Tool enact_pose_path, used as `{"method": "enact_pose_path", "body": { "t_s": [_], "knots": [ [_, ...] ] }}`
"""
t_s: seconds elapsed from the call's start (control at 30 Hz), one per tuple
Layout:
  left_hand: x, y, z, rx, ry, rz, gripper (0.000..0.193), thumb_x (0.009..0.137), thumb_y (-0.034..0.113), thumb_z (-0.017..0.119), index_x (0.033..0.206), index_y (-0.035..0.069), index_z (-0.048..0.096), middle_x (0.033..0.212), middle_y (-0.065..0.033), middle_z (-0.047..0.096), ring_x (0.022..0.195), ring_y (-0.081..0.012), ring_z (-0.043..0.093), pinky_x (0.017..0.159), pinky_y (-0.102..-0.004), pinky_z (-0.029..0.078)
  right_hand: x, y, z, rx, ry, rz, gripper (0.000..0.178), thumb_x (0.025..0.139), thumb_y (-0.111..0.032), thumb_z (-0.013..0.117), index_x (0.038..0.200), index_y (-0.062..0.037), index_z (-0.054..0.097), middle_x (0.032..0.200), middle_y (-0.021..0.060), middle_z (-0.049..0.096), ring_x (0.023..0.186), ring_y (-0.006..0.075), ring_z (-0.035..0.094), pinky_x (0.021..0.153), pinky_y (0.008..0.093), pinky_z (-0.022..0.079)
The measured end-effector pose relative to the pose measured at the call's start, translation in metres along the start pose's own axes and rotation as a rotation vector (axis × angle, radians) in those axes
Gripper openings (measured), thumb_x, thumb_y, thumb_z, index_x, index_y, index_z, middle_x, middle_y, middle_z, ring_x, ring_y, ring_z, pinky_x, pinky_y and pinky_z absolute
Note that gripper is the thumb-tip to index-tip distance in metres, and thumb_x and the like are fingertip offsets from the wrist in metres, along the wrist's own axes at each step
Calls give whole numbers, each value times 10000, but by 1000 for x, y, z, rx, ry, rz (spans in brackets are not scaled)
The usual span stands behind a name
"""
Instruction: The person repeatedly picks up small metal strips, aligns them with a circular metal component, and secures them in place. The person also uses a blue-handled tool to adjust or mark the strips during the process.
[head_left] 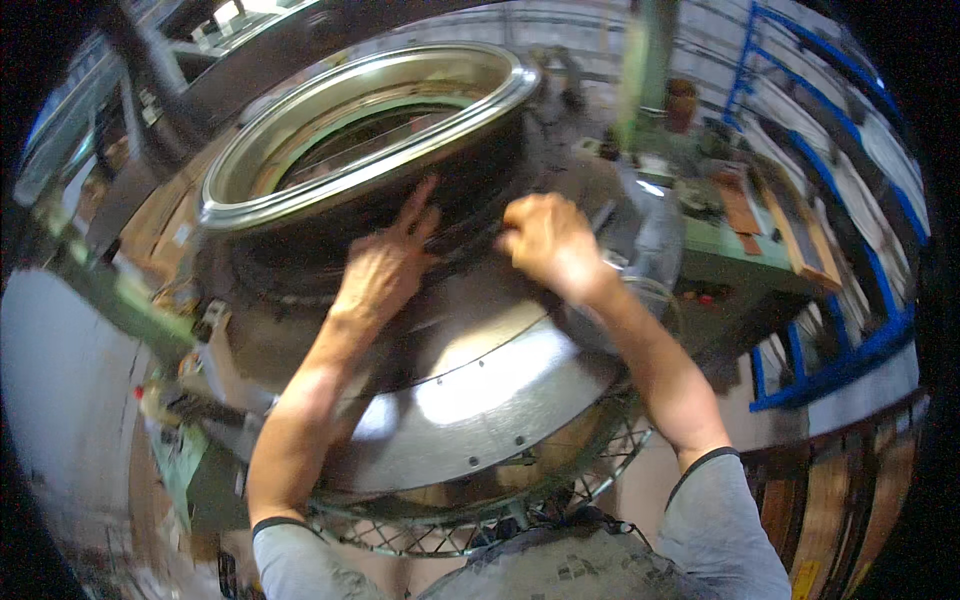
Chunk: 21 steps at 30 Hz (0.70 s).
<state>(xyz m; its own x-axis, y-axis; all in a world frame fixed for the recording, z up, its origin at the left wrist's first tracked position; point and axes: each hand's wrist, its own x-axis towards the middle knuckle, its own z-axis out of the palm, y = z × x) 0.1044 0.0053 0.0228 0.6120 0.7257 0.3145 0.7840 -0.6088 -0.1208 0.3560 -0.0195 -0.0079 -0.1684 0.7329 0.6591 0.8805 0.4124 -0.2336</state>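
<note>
A large shiny metal ring point(375, 186) stands tilted at the centre-left, with a dark band point(475, 165) wrapped around its outside below the rim. My left hand point(385, 270) reaches to this band, its index finger stretched upward along it and its fingers apart. Just right of the ring, my right hand point(550, 240) is closed, the fingers curled in toward the band. Whatever it may hold is hidden behind the fingers and blurred. Under both hands a broad, curved metal plate point(480, 400) slopes toward me, with small holes near its lower edge.
A lattice wire hoop point(420, 542) runs along the machine's near edge. At the right stand a green bench point(735, 255) with a wooden frame point(800, 235) and a blue rack point(840, 365). A green post point(650, 65) rises behind; a dark beam point(290, 45) crosses upper left.
</note>
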Motion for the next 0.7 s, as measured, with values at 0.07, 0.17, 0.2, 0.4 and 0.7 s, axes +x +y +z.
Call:
{"method": "enact_pose_path", "body": {
  "t_s": [0.07,0.17,0.2,0.4,0.7],
  "knots": [
    [22,4,2,-4,-24,26,630,905,313,691,1475,137,489,1681,-18,152,1022,-425,679,899,-472,584,-53,-1,-8,-345,116,-147,275,670,-264,811,787,-61,667,883,105,650,813,306,638,631,425,477],
    [37,10,5,46,191,147,661,841,231,761,1444,128,513,1667,-2,207,967,-353,715,820,-445,609,-71,5,-3,-292,223,-287,189,731,-223,685,835,-87,604,783,83,538,749,256,533,679,412,444],
    [38,13,6,32,213,156,665,837,226,764,1444,126,514,1664,2,215,968,-351,715,819,-443,609,-75,2,-3,-282,206,-260,168,745,-208,674,832,-86,599,788,87,542,758,259,537,691,411,446],
    [20,7,-4,120,131,83,655,851,198,749,1456,138,506,1661,18,225,960,-329,720,797,-437,612,-79,-38,-11,-254,-19,-104,68,804,-115,620,776,-79,671,785,138,643,781,286,625,752,409,491],
    [-35,-43,-8,262,219,135,647,825,103,733,1432,220,539,1652,17,257,849,-300,732,704,-389,626,-95,-88,-37,-167,-313,-171,45,703,20,632,744,25,651,799,172,622,797,303,608,704,392,536]
  ]
}}
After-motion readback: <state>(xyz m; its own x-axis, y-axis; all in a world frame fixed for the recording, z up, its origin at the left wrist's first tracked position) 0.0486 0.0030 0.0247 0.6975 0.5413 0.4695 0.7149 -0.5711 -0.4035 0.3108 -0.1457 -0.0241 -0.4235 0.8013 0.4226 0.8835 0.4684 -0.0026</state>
